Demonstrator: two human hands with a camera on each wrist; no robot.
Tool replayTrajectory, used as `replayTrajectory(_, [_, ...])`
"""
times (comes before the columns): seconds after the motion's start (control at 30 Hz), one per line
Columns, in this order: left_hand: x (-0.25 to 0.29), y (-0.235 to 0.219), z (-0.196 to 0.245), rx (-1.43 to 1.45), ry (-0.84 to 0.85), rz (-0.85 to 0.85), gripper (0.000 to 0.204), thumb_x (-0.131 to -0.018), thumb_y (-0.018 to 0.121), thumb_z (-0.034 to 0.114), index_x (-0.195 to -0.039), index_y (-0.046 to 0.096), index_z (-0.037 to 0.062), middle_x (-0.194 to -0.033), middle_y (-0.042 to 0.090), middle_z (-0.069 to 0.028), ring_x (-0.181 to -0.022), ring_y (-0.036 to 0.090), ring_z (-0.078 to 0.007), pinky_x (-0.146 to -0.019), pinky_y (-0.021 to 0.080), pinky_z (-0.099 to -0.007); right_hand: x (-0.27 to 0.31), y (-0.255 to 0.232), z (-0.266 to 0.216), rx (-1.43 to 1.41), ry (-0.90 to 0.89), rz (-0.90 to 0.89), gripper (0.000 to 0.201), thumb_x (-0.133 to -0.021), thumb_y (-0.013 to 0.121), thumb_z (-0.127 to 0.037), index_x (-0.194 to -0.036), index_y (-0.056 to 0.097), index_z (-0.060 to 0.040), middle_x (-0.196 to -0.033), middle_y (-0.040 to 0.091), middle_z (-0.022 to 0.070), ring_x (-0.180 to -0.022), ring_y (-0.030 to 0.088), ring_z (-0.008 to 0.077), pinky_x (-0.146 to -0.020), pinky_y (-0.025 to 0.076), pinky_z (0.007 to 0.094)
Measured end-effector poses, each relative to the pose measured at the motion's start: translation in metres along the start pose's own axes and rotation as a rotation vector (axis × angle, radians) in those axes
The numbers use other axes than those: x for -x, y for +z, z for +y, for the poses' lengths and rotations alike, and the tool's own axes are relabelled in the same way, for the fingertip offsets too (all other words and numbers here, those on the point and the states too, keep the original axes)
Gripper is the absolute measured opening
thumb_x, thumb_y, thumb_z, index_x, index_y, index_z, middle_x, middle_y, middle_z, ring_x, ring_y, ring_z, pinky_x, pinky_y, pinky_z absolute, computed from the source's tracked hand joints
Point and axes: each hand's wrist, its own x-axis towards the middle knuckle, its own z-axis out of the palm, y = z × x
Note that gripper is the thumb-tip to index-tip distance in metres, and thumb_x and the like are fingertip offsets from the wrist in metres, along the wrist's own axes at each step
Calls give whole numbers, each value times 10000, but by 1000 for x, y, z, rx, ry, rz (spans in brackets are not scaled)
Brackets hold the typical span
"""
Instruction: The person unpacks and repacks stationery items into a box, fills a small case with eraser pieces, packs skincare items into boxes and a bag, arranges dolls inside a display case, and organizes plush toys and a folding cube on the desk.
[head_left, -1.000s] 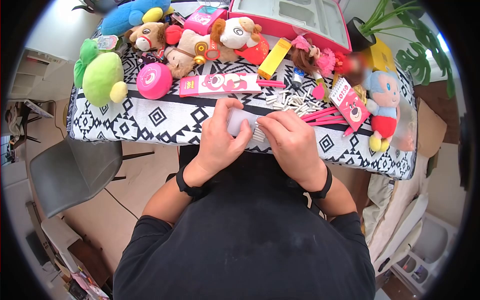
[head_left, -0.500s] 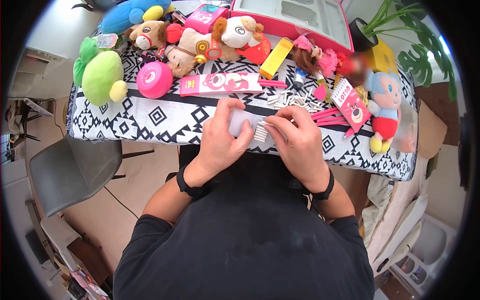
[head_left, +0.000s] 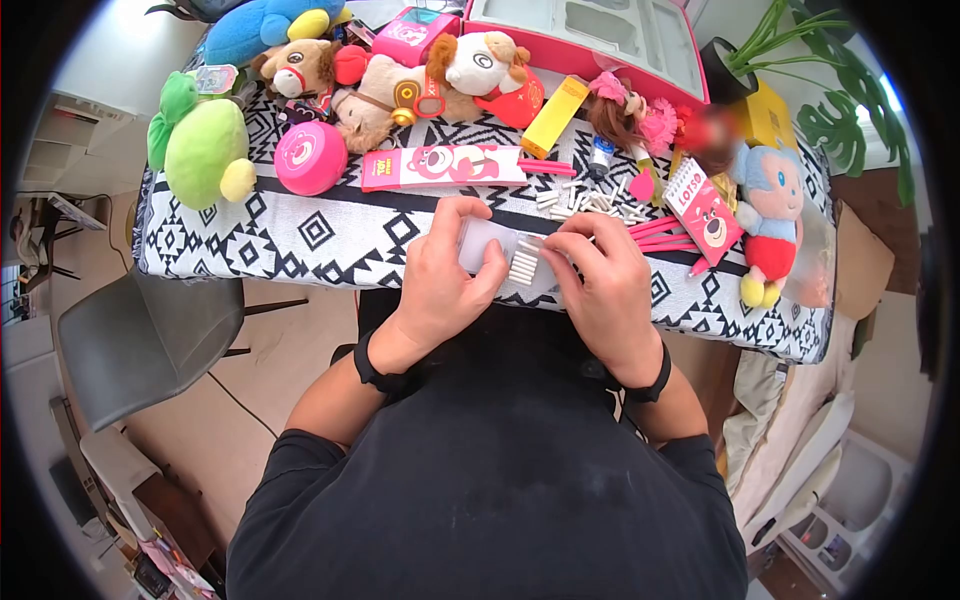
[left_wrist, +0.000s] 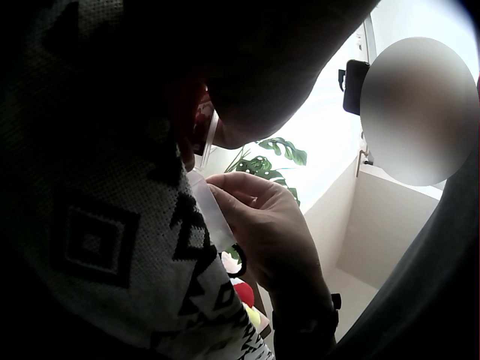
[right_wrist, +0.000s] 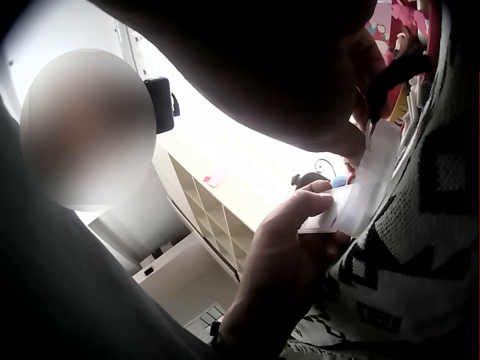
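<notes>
A small translucent case [head_left: 484, 246] lies open near the table's front edge, with a row of short white sticks [head_left: 522, 262] in its right half. My left hand [head_left: 447, 270] grips the left part, thumb on top and fingers behind it. At the case's right side is my right hand [head_left: 603, 290], thumb and index finger close together at its edge; whether they pinch anything is hidden. Beyond that hand lies a loose pile of white sticks [head_left: 590, 202]. In the right wrist view, the case's frosted wall [right_wrist: 375, 176] stands beside the left hand [right_wrist: 285, 247].
Pink pens [head_left: 665, 238] and a LOTSO notepad [head_left: 703, 212] lie right of the pile. Behind are a long pink-and-white packet [head_left: 445, 167], a yellow box [head_left: 553, 118], a pink round case [head_left: 310, 159] and several plush toys, including a green one [head_left: 205, 155].
My right hand has moved slightly right, away from the row of sticks, so more of the row shows. The left hand keeps its grip on the case.
</notes>
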Motion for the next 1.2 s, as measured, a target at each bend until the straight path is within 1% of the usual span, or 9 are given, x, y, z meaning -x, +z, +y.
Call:
replayTrajectory(0.17, [0,-1,0,0,-6,-7,344,-984,763,57,-1291,609,38,-727,656,-62,-566,651,-170,-570,497,-363,4,-6,-6,27,26,-23,182,-897,891,-20,-1048,789,-16,-1148,721,122,-1041,723,337,-882,591,461])
replayTrajectory(0.33, [0,0,0,-3,-1,-3,344,-985,761,56,-1293,609,40,-734,672,-67,-572,662,-172,-570,502,-363,6,-5,-12,181,-15,-66,170,-931,859,-45,-1066,787,29,-1340,707,203,-1173,700,399,-998,576,504])
replayTrajectory(0.43, [1,0,0,8,-9,-2,345,-985,760,54,-1295,608,40,-734,671,-65,-574,664,-170,-570,504,-363,6,-2,-14,135,10,-84,175,-933,848,-32,-1080,789,41,-1349,708,210,-1178,702,398,-1008,579,501])
replayTrajectory(0.67, [1,0,-1,-3,-6,-2,352,-986,761,53,-1301,604,40,-734,670,-61,-573,658,-164,-568,503,-360,4,-2,-11,61,-9,-71,168,-934,843,-15,-1088,791,27,-1308,720,187,-1152,711,387,-986,583,494])
replayTrajectory(0.8, [1,0,2,-4,-9,-7,334,-994,756,52,-1295,611,38,-744,676,-63,-589,669,-162,-584,511,-353,-13,-8,4,33,-7,13,157,-936,823,20,-1089,795,-1,-1163,746,137,-1043,728,355,-913,597,469])
replayTrajectory(0.87, [2,1,3,-8,-4,-10,326,-998,754,51,-1292,613,36,-750,682,-66,-600,680,-161,-592,517,-349,-23,-8,15,51,-49,-3,147,-948,798,43,-1088,789,-1,-1140,755,136,-1043,728,351,-926,597,477])
replayTrajectory(1.0, [4,0,1,27,20,2,297,-1019,741,35,-1288,614,28,-770,703,-67,-640,712,-155,-617,538,-340,-38,-5,28,63,-128,-94,280,-854,785,75,-1127,782,16,-1135,769,141,-1085,730,357,-953,605,466])
replayTrajectory(1.1, [6,1,-3,48,27,1,291,-1031,734,25,-1294,609,24,-782,711,-65,-649,718,-149,-620,543,-336,-47,-3,30,99,-180,-150,319,-835,761,79,-1147,788,22,-1141,772,146,-1090,725,357,-954,608,462])
replayTrajectory(1.2, [6,0,-2,47,36,2,292,-1036,733,21,-1298,606,24,-790,711,-65,-646,716,-145,-618,541,-332,-50,-2,31,120,-157,-232,289,-879,732,57,-1158,797,22,-1131,767,150,-1076,720,355,-949,607,464])
